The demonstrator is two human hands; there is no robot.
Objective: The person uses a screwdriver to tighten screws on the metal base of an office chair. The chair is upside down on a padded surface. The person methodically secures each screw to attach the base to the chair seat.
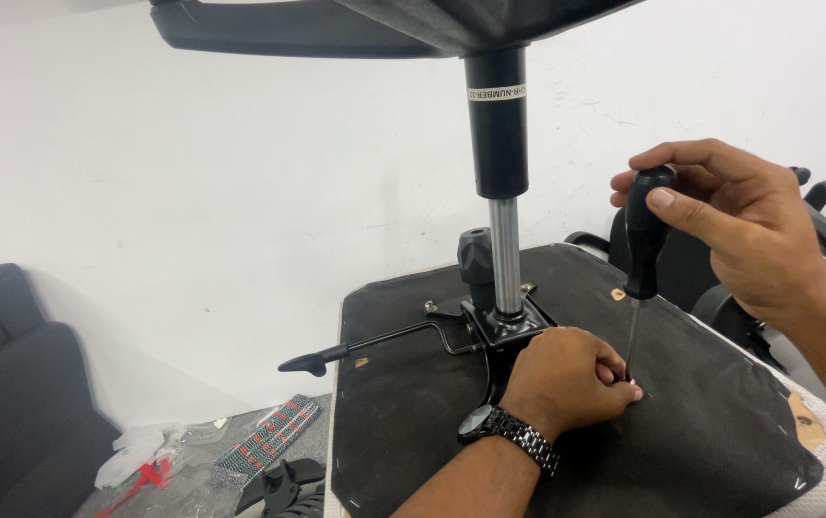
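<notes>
Against a white wall, an upturned chair seat point(720, 422) lay. Near its centre, the right hand point(748, 225) gripped a screwdriver point(645, 235); the left hand point(566, 374), closed, pinched its tip. A slip risked puncturing fingers.

left hand point(566, 374) fisted low, right hand point(729, 225) gripping above

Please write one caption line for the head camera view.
Right hand drives a black-handled screwdriver into an upturned chair seat; left hand steadies its tip.
</notes>
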